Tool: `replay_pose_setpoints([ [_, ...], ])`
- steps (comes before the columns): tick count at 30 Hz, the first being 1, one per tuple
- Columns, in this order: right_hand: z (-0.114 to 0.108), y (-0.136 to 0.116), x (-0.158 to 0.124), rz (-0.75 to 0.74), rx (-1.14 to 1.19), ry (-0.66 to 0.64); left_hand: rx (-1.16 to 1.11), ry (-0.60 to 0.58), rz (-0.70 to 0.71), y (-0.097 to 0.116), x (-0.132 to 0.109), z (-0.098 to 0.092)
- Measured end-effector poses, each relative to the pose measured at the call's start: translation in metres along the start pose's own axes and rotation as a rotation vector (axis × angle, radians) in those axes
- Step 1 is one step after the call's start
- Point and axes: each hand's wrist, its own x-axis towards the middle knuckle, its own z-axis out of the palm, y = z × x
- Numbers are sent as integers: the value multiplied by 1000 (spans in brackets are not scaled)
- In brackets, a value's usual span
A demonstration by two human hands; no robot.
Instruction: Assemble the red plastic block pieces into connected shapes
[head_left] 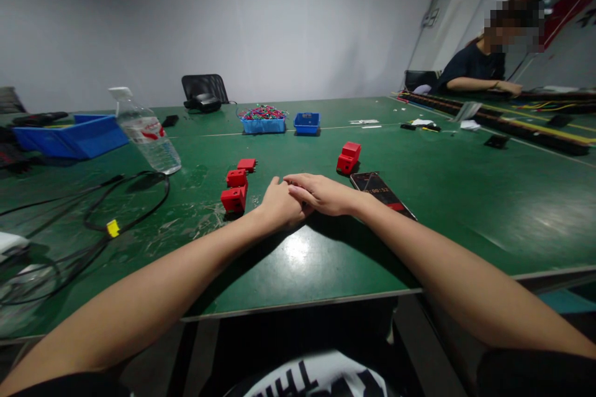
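Observation:
My left hand (pixel 278 205) and my right hand (pixel 323 193) rest together on the green table (pixel 465 198), the right laid over the left. Neither hand holds anything that I can see. The left hand's fingers are curled under the right palm; the right hand's fingers lie flat and loosely together. Three small red blocks (pixel 236 185) sit just left of my left hand. Another red block (pixel 349 157) stands beyond my right hand. A dark phone (pixel 382 192) with a lit screen lies by my right wrist.
A clear water bottle (pixel 148 133) leans at the left, near black cables (pixel 93 211). Blue trays (pixel 69 135) (pixel 263 121) (pixel 307 123) stand further back; one holds several small coloured parts. A seated person (pixel 479 68) works at the far right. A black chair (pixel 205 90) stands behind the table.

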Motion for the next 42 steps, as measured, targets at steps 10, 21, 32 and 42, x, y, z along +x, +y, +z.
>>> replay_pose_setpoints([
  [10,3,0,-4,66,-208,-161,310,158,-459,-32,-6,-36],
  [21,2,-2,-4,88,-252,-196,305,-39,-552,-45,-9,-37],
  [32,0,-6,-4,91,-238,-191,-441,494,-101,-34,1,-26],
  [42,-3,-12,-1,176,-344,-70,-321,87,-433,-55,9,-25],
])
